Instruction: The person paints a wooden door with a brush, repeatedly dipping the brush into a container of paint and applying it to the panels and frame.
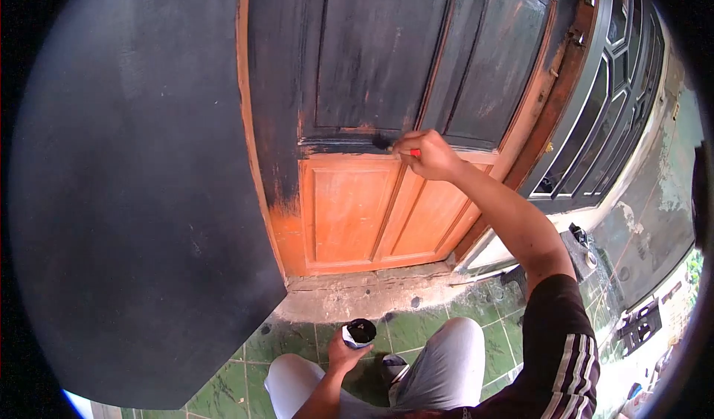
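Note:
My right hand is closed around a paintbrush with a red handle. Its dark bristles lie against the rail of a wooden door, at the border between dark paint above and bare orange wood below. Down near my knees, my left hand grips a small paint can with a white label and a black inside, its opening facing up.
A large dark panel stands close on the left. Green floor tiles and a rough concrete sill run below the door. A window with white-edged bars is at the right, with a tape roll and other items beneath.

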The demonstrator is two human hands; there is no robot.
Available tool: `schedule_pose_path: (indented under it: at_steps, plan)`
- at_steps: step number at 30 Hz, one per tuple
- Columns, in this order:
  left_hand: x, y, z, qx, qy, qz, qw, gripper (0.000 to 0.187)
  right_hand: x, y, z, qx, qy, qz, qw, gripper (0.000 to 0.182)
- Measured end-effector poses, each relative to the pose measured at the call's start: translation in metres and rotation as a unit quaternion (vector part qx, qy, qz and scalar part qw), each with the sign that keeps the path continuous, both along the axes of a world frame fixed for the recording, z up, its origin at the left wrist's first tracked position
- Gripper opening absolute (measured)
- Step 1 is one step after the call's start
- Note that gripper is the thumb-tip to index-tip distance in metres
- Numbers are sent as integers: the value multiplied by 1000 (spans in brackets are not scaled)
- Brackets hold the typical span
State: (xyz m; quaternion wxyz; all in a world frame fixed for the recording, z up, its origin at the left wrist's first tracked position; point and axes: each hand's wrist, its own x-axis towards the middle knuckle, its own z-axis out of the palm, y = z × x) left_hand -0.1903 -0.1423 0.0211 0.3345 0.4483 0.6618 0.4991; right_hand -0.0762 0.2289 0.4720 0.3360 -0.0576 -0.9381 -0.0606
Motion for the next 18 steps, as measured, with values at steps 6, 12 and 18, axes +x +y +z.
schedule_pose_path:
  at_steps: [6,12,18]
  plan:
    - [0,-4,8,14,-18,14,1000,76,-29,10,187,-53,106,-53,992,9]
    - [-4,-5,11,37,-19,23,999,74,-47,12,207,296,336,-73,891,7]
    - [-6,-8,21,28,-15,6,999,80,-66,-24,17,50,-113,1,992,28]
